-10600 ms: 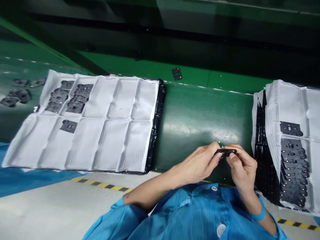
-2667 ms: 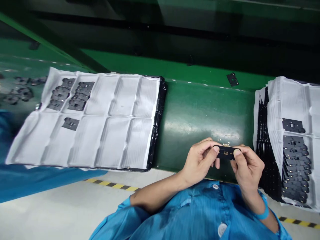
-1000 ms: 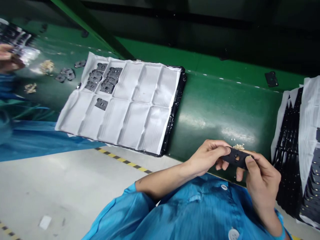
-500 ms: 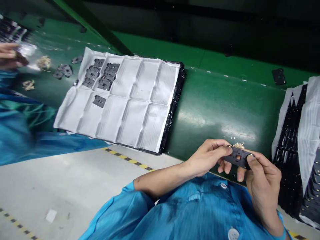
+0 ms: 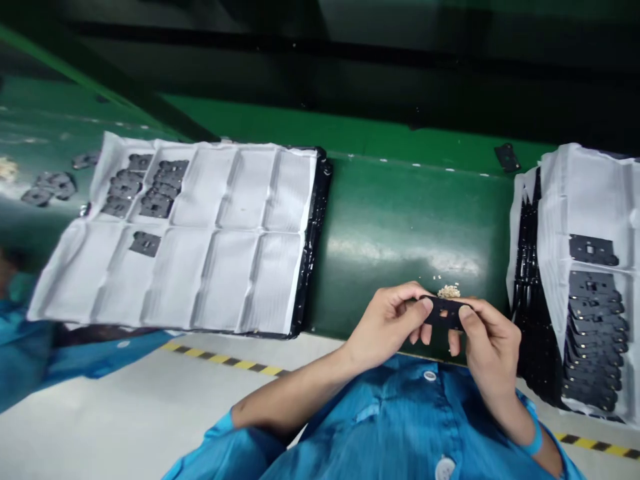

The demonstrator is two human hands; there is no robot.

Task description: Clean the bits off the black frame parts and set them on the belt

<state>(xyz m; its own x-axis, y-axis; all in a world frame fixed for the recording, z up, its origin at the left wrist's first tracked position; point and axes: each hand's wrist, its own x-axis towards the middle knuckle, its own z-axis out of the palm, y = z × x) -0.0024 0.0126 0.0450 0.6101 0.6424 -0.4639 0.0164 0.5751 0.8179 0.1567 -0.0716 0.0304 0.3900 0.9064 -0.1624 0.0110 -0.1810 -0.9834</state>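
Between my two hands is a flat black plastic plate (image 5: 444, 313) with a small square opening in its middle. My left hand (image 5: 393, 320) pinches its left end, thumb on top and fingers beneath. At the other end my right hand (image 5: 490, 333) grips it in the same way. Just behind the plate, a small heap of tiny cream-coloured pieces (image 5: 449, 291) lies on the green table (image 5: 380, 220), with a few loose ones beside it. The underside of the plate is hidden.
Left, a black tray lined with white sheet (image 5: 235, 280) holds several black plates (image 5: 159, 189). On the right, stacked lined trays (image 5: 550, 220) carry a row of overlapping plates (image 5: 595, 340). One plate (image 5: 507, 157) lies at the back. A co-worker's blue sleeve (image 5: 25, 360) shows at far left.
The view has swung to the right, so more of the right-hand tray shows and the co-worker's hand has left the picture. Both hands keep hold of the black plate, now tilted less.
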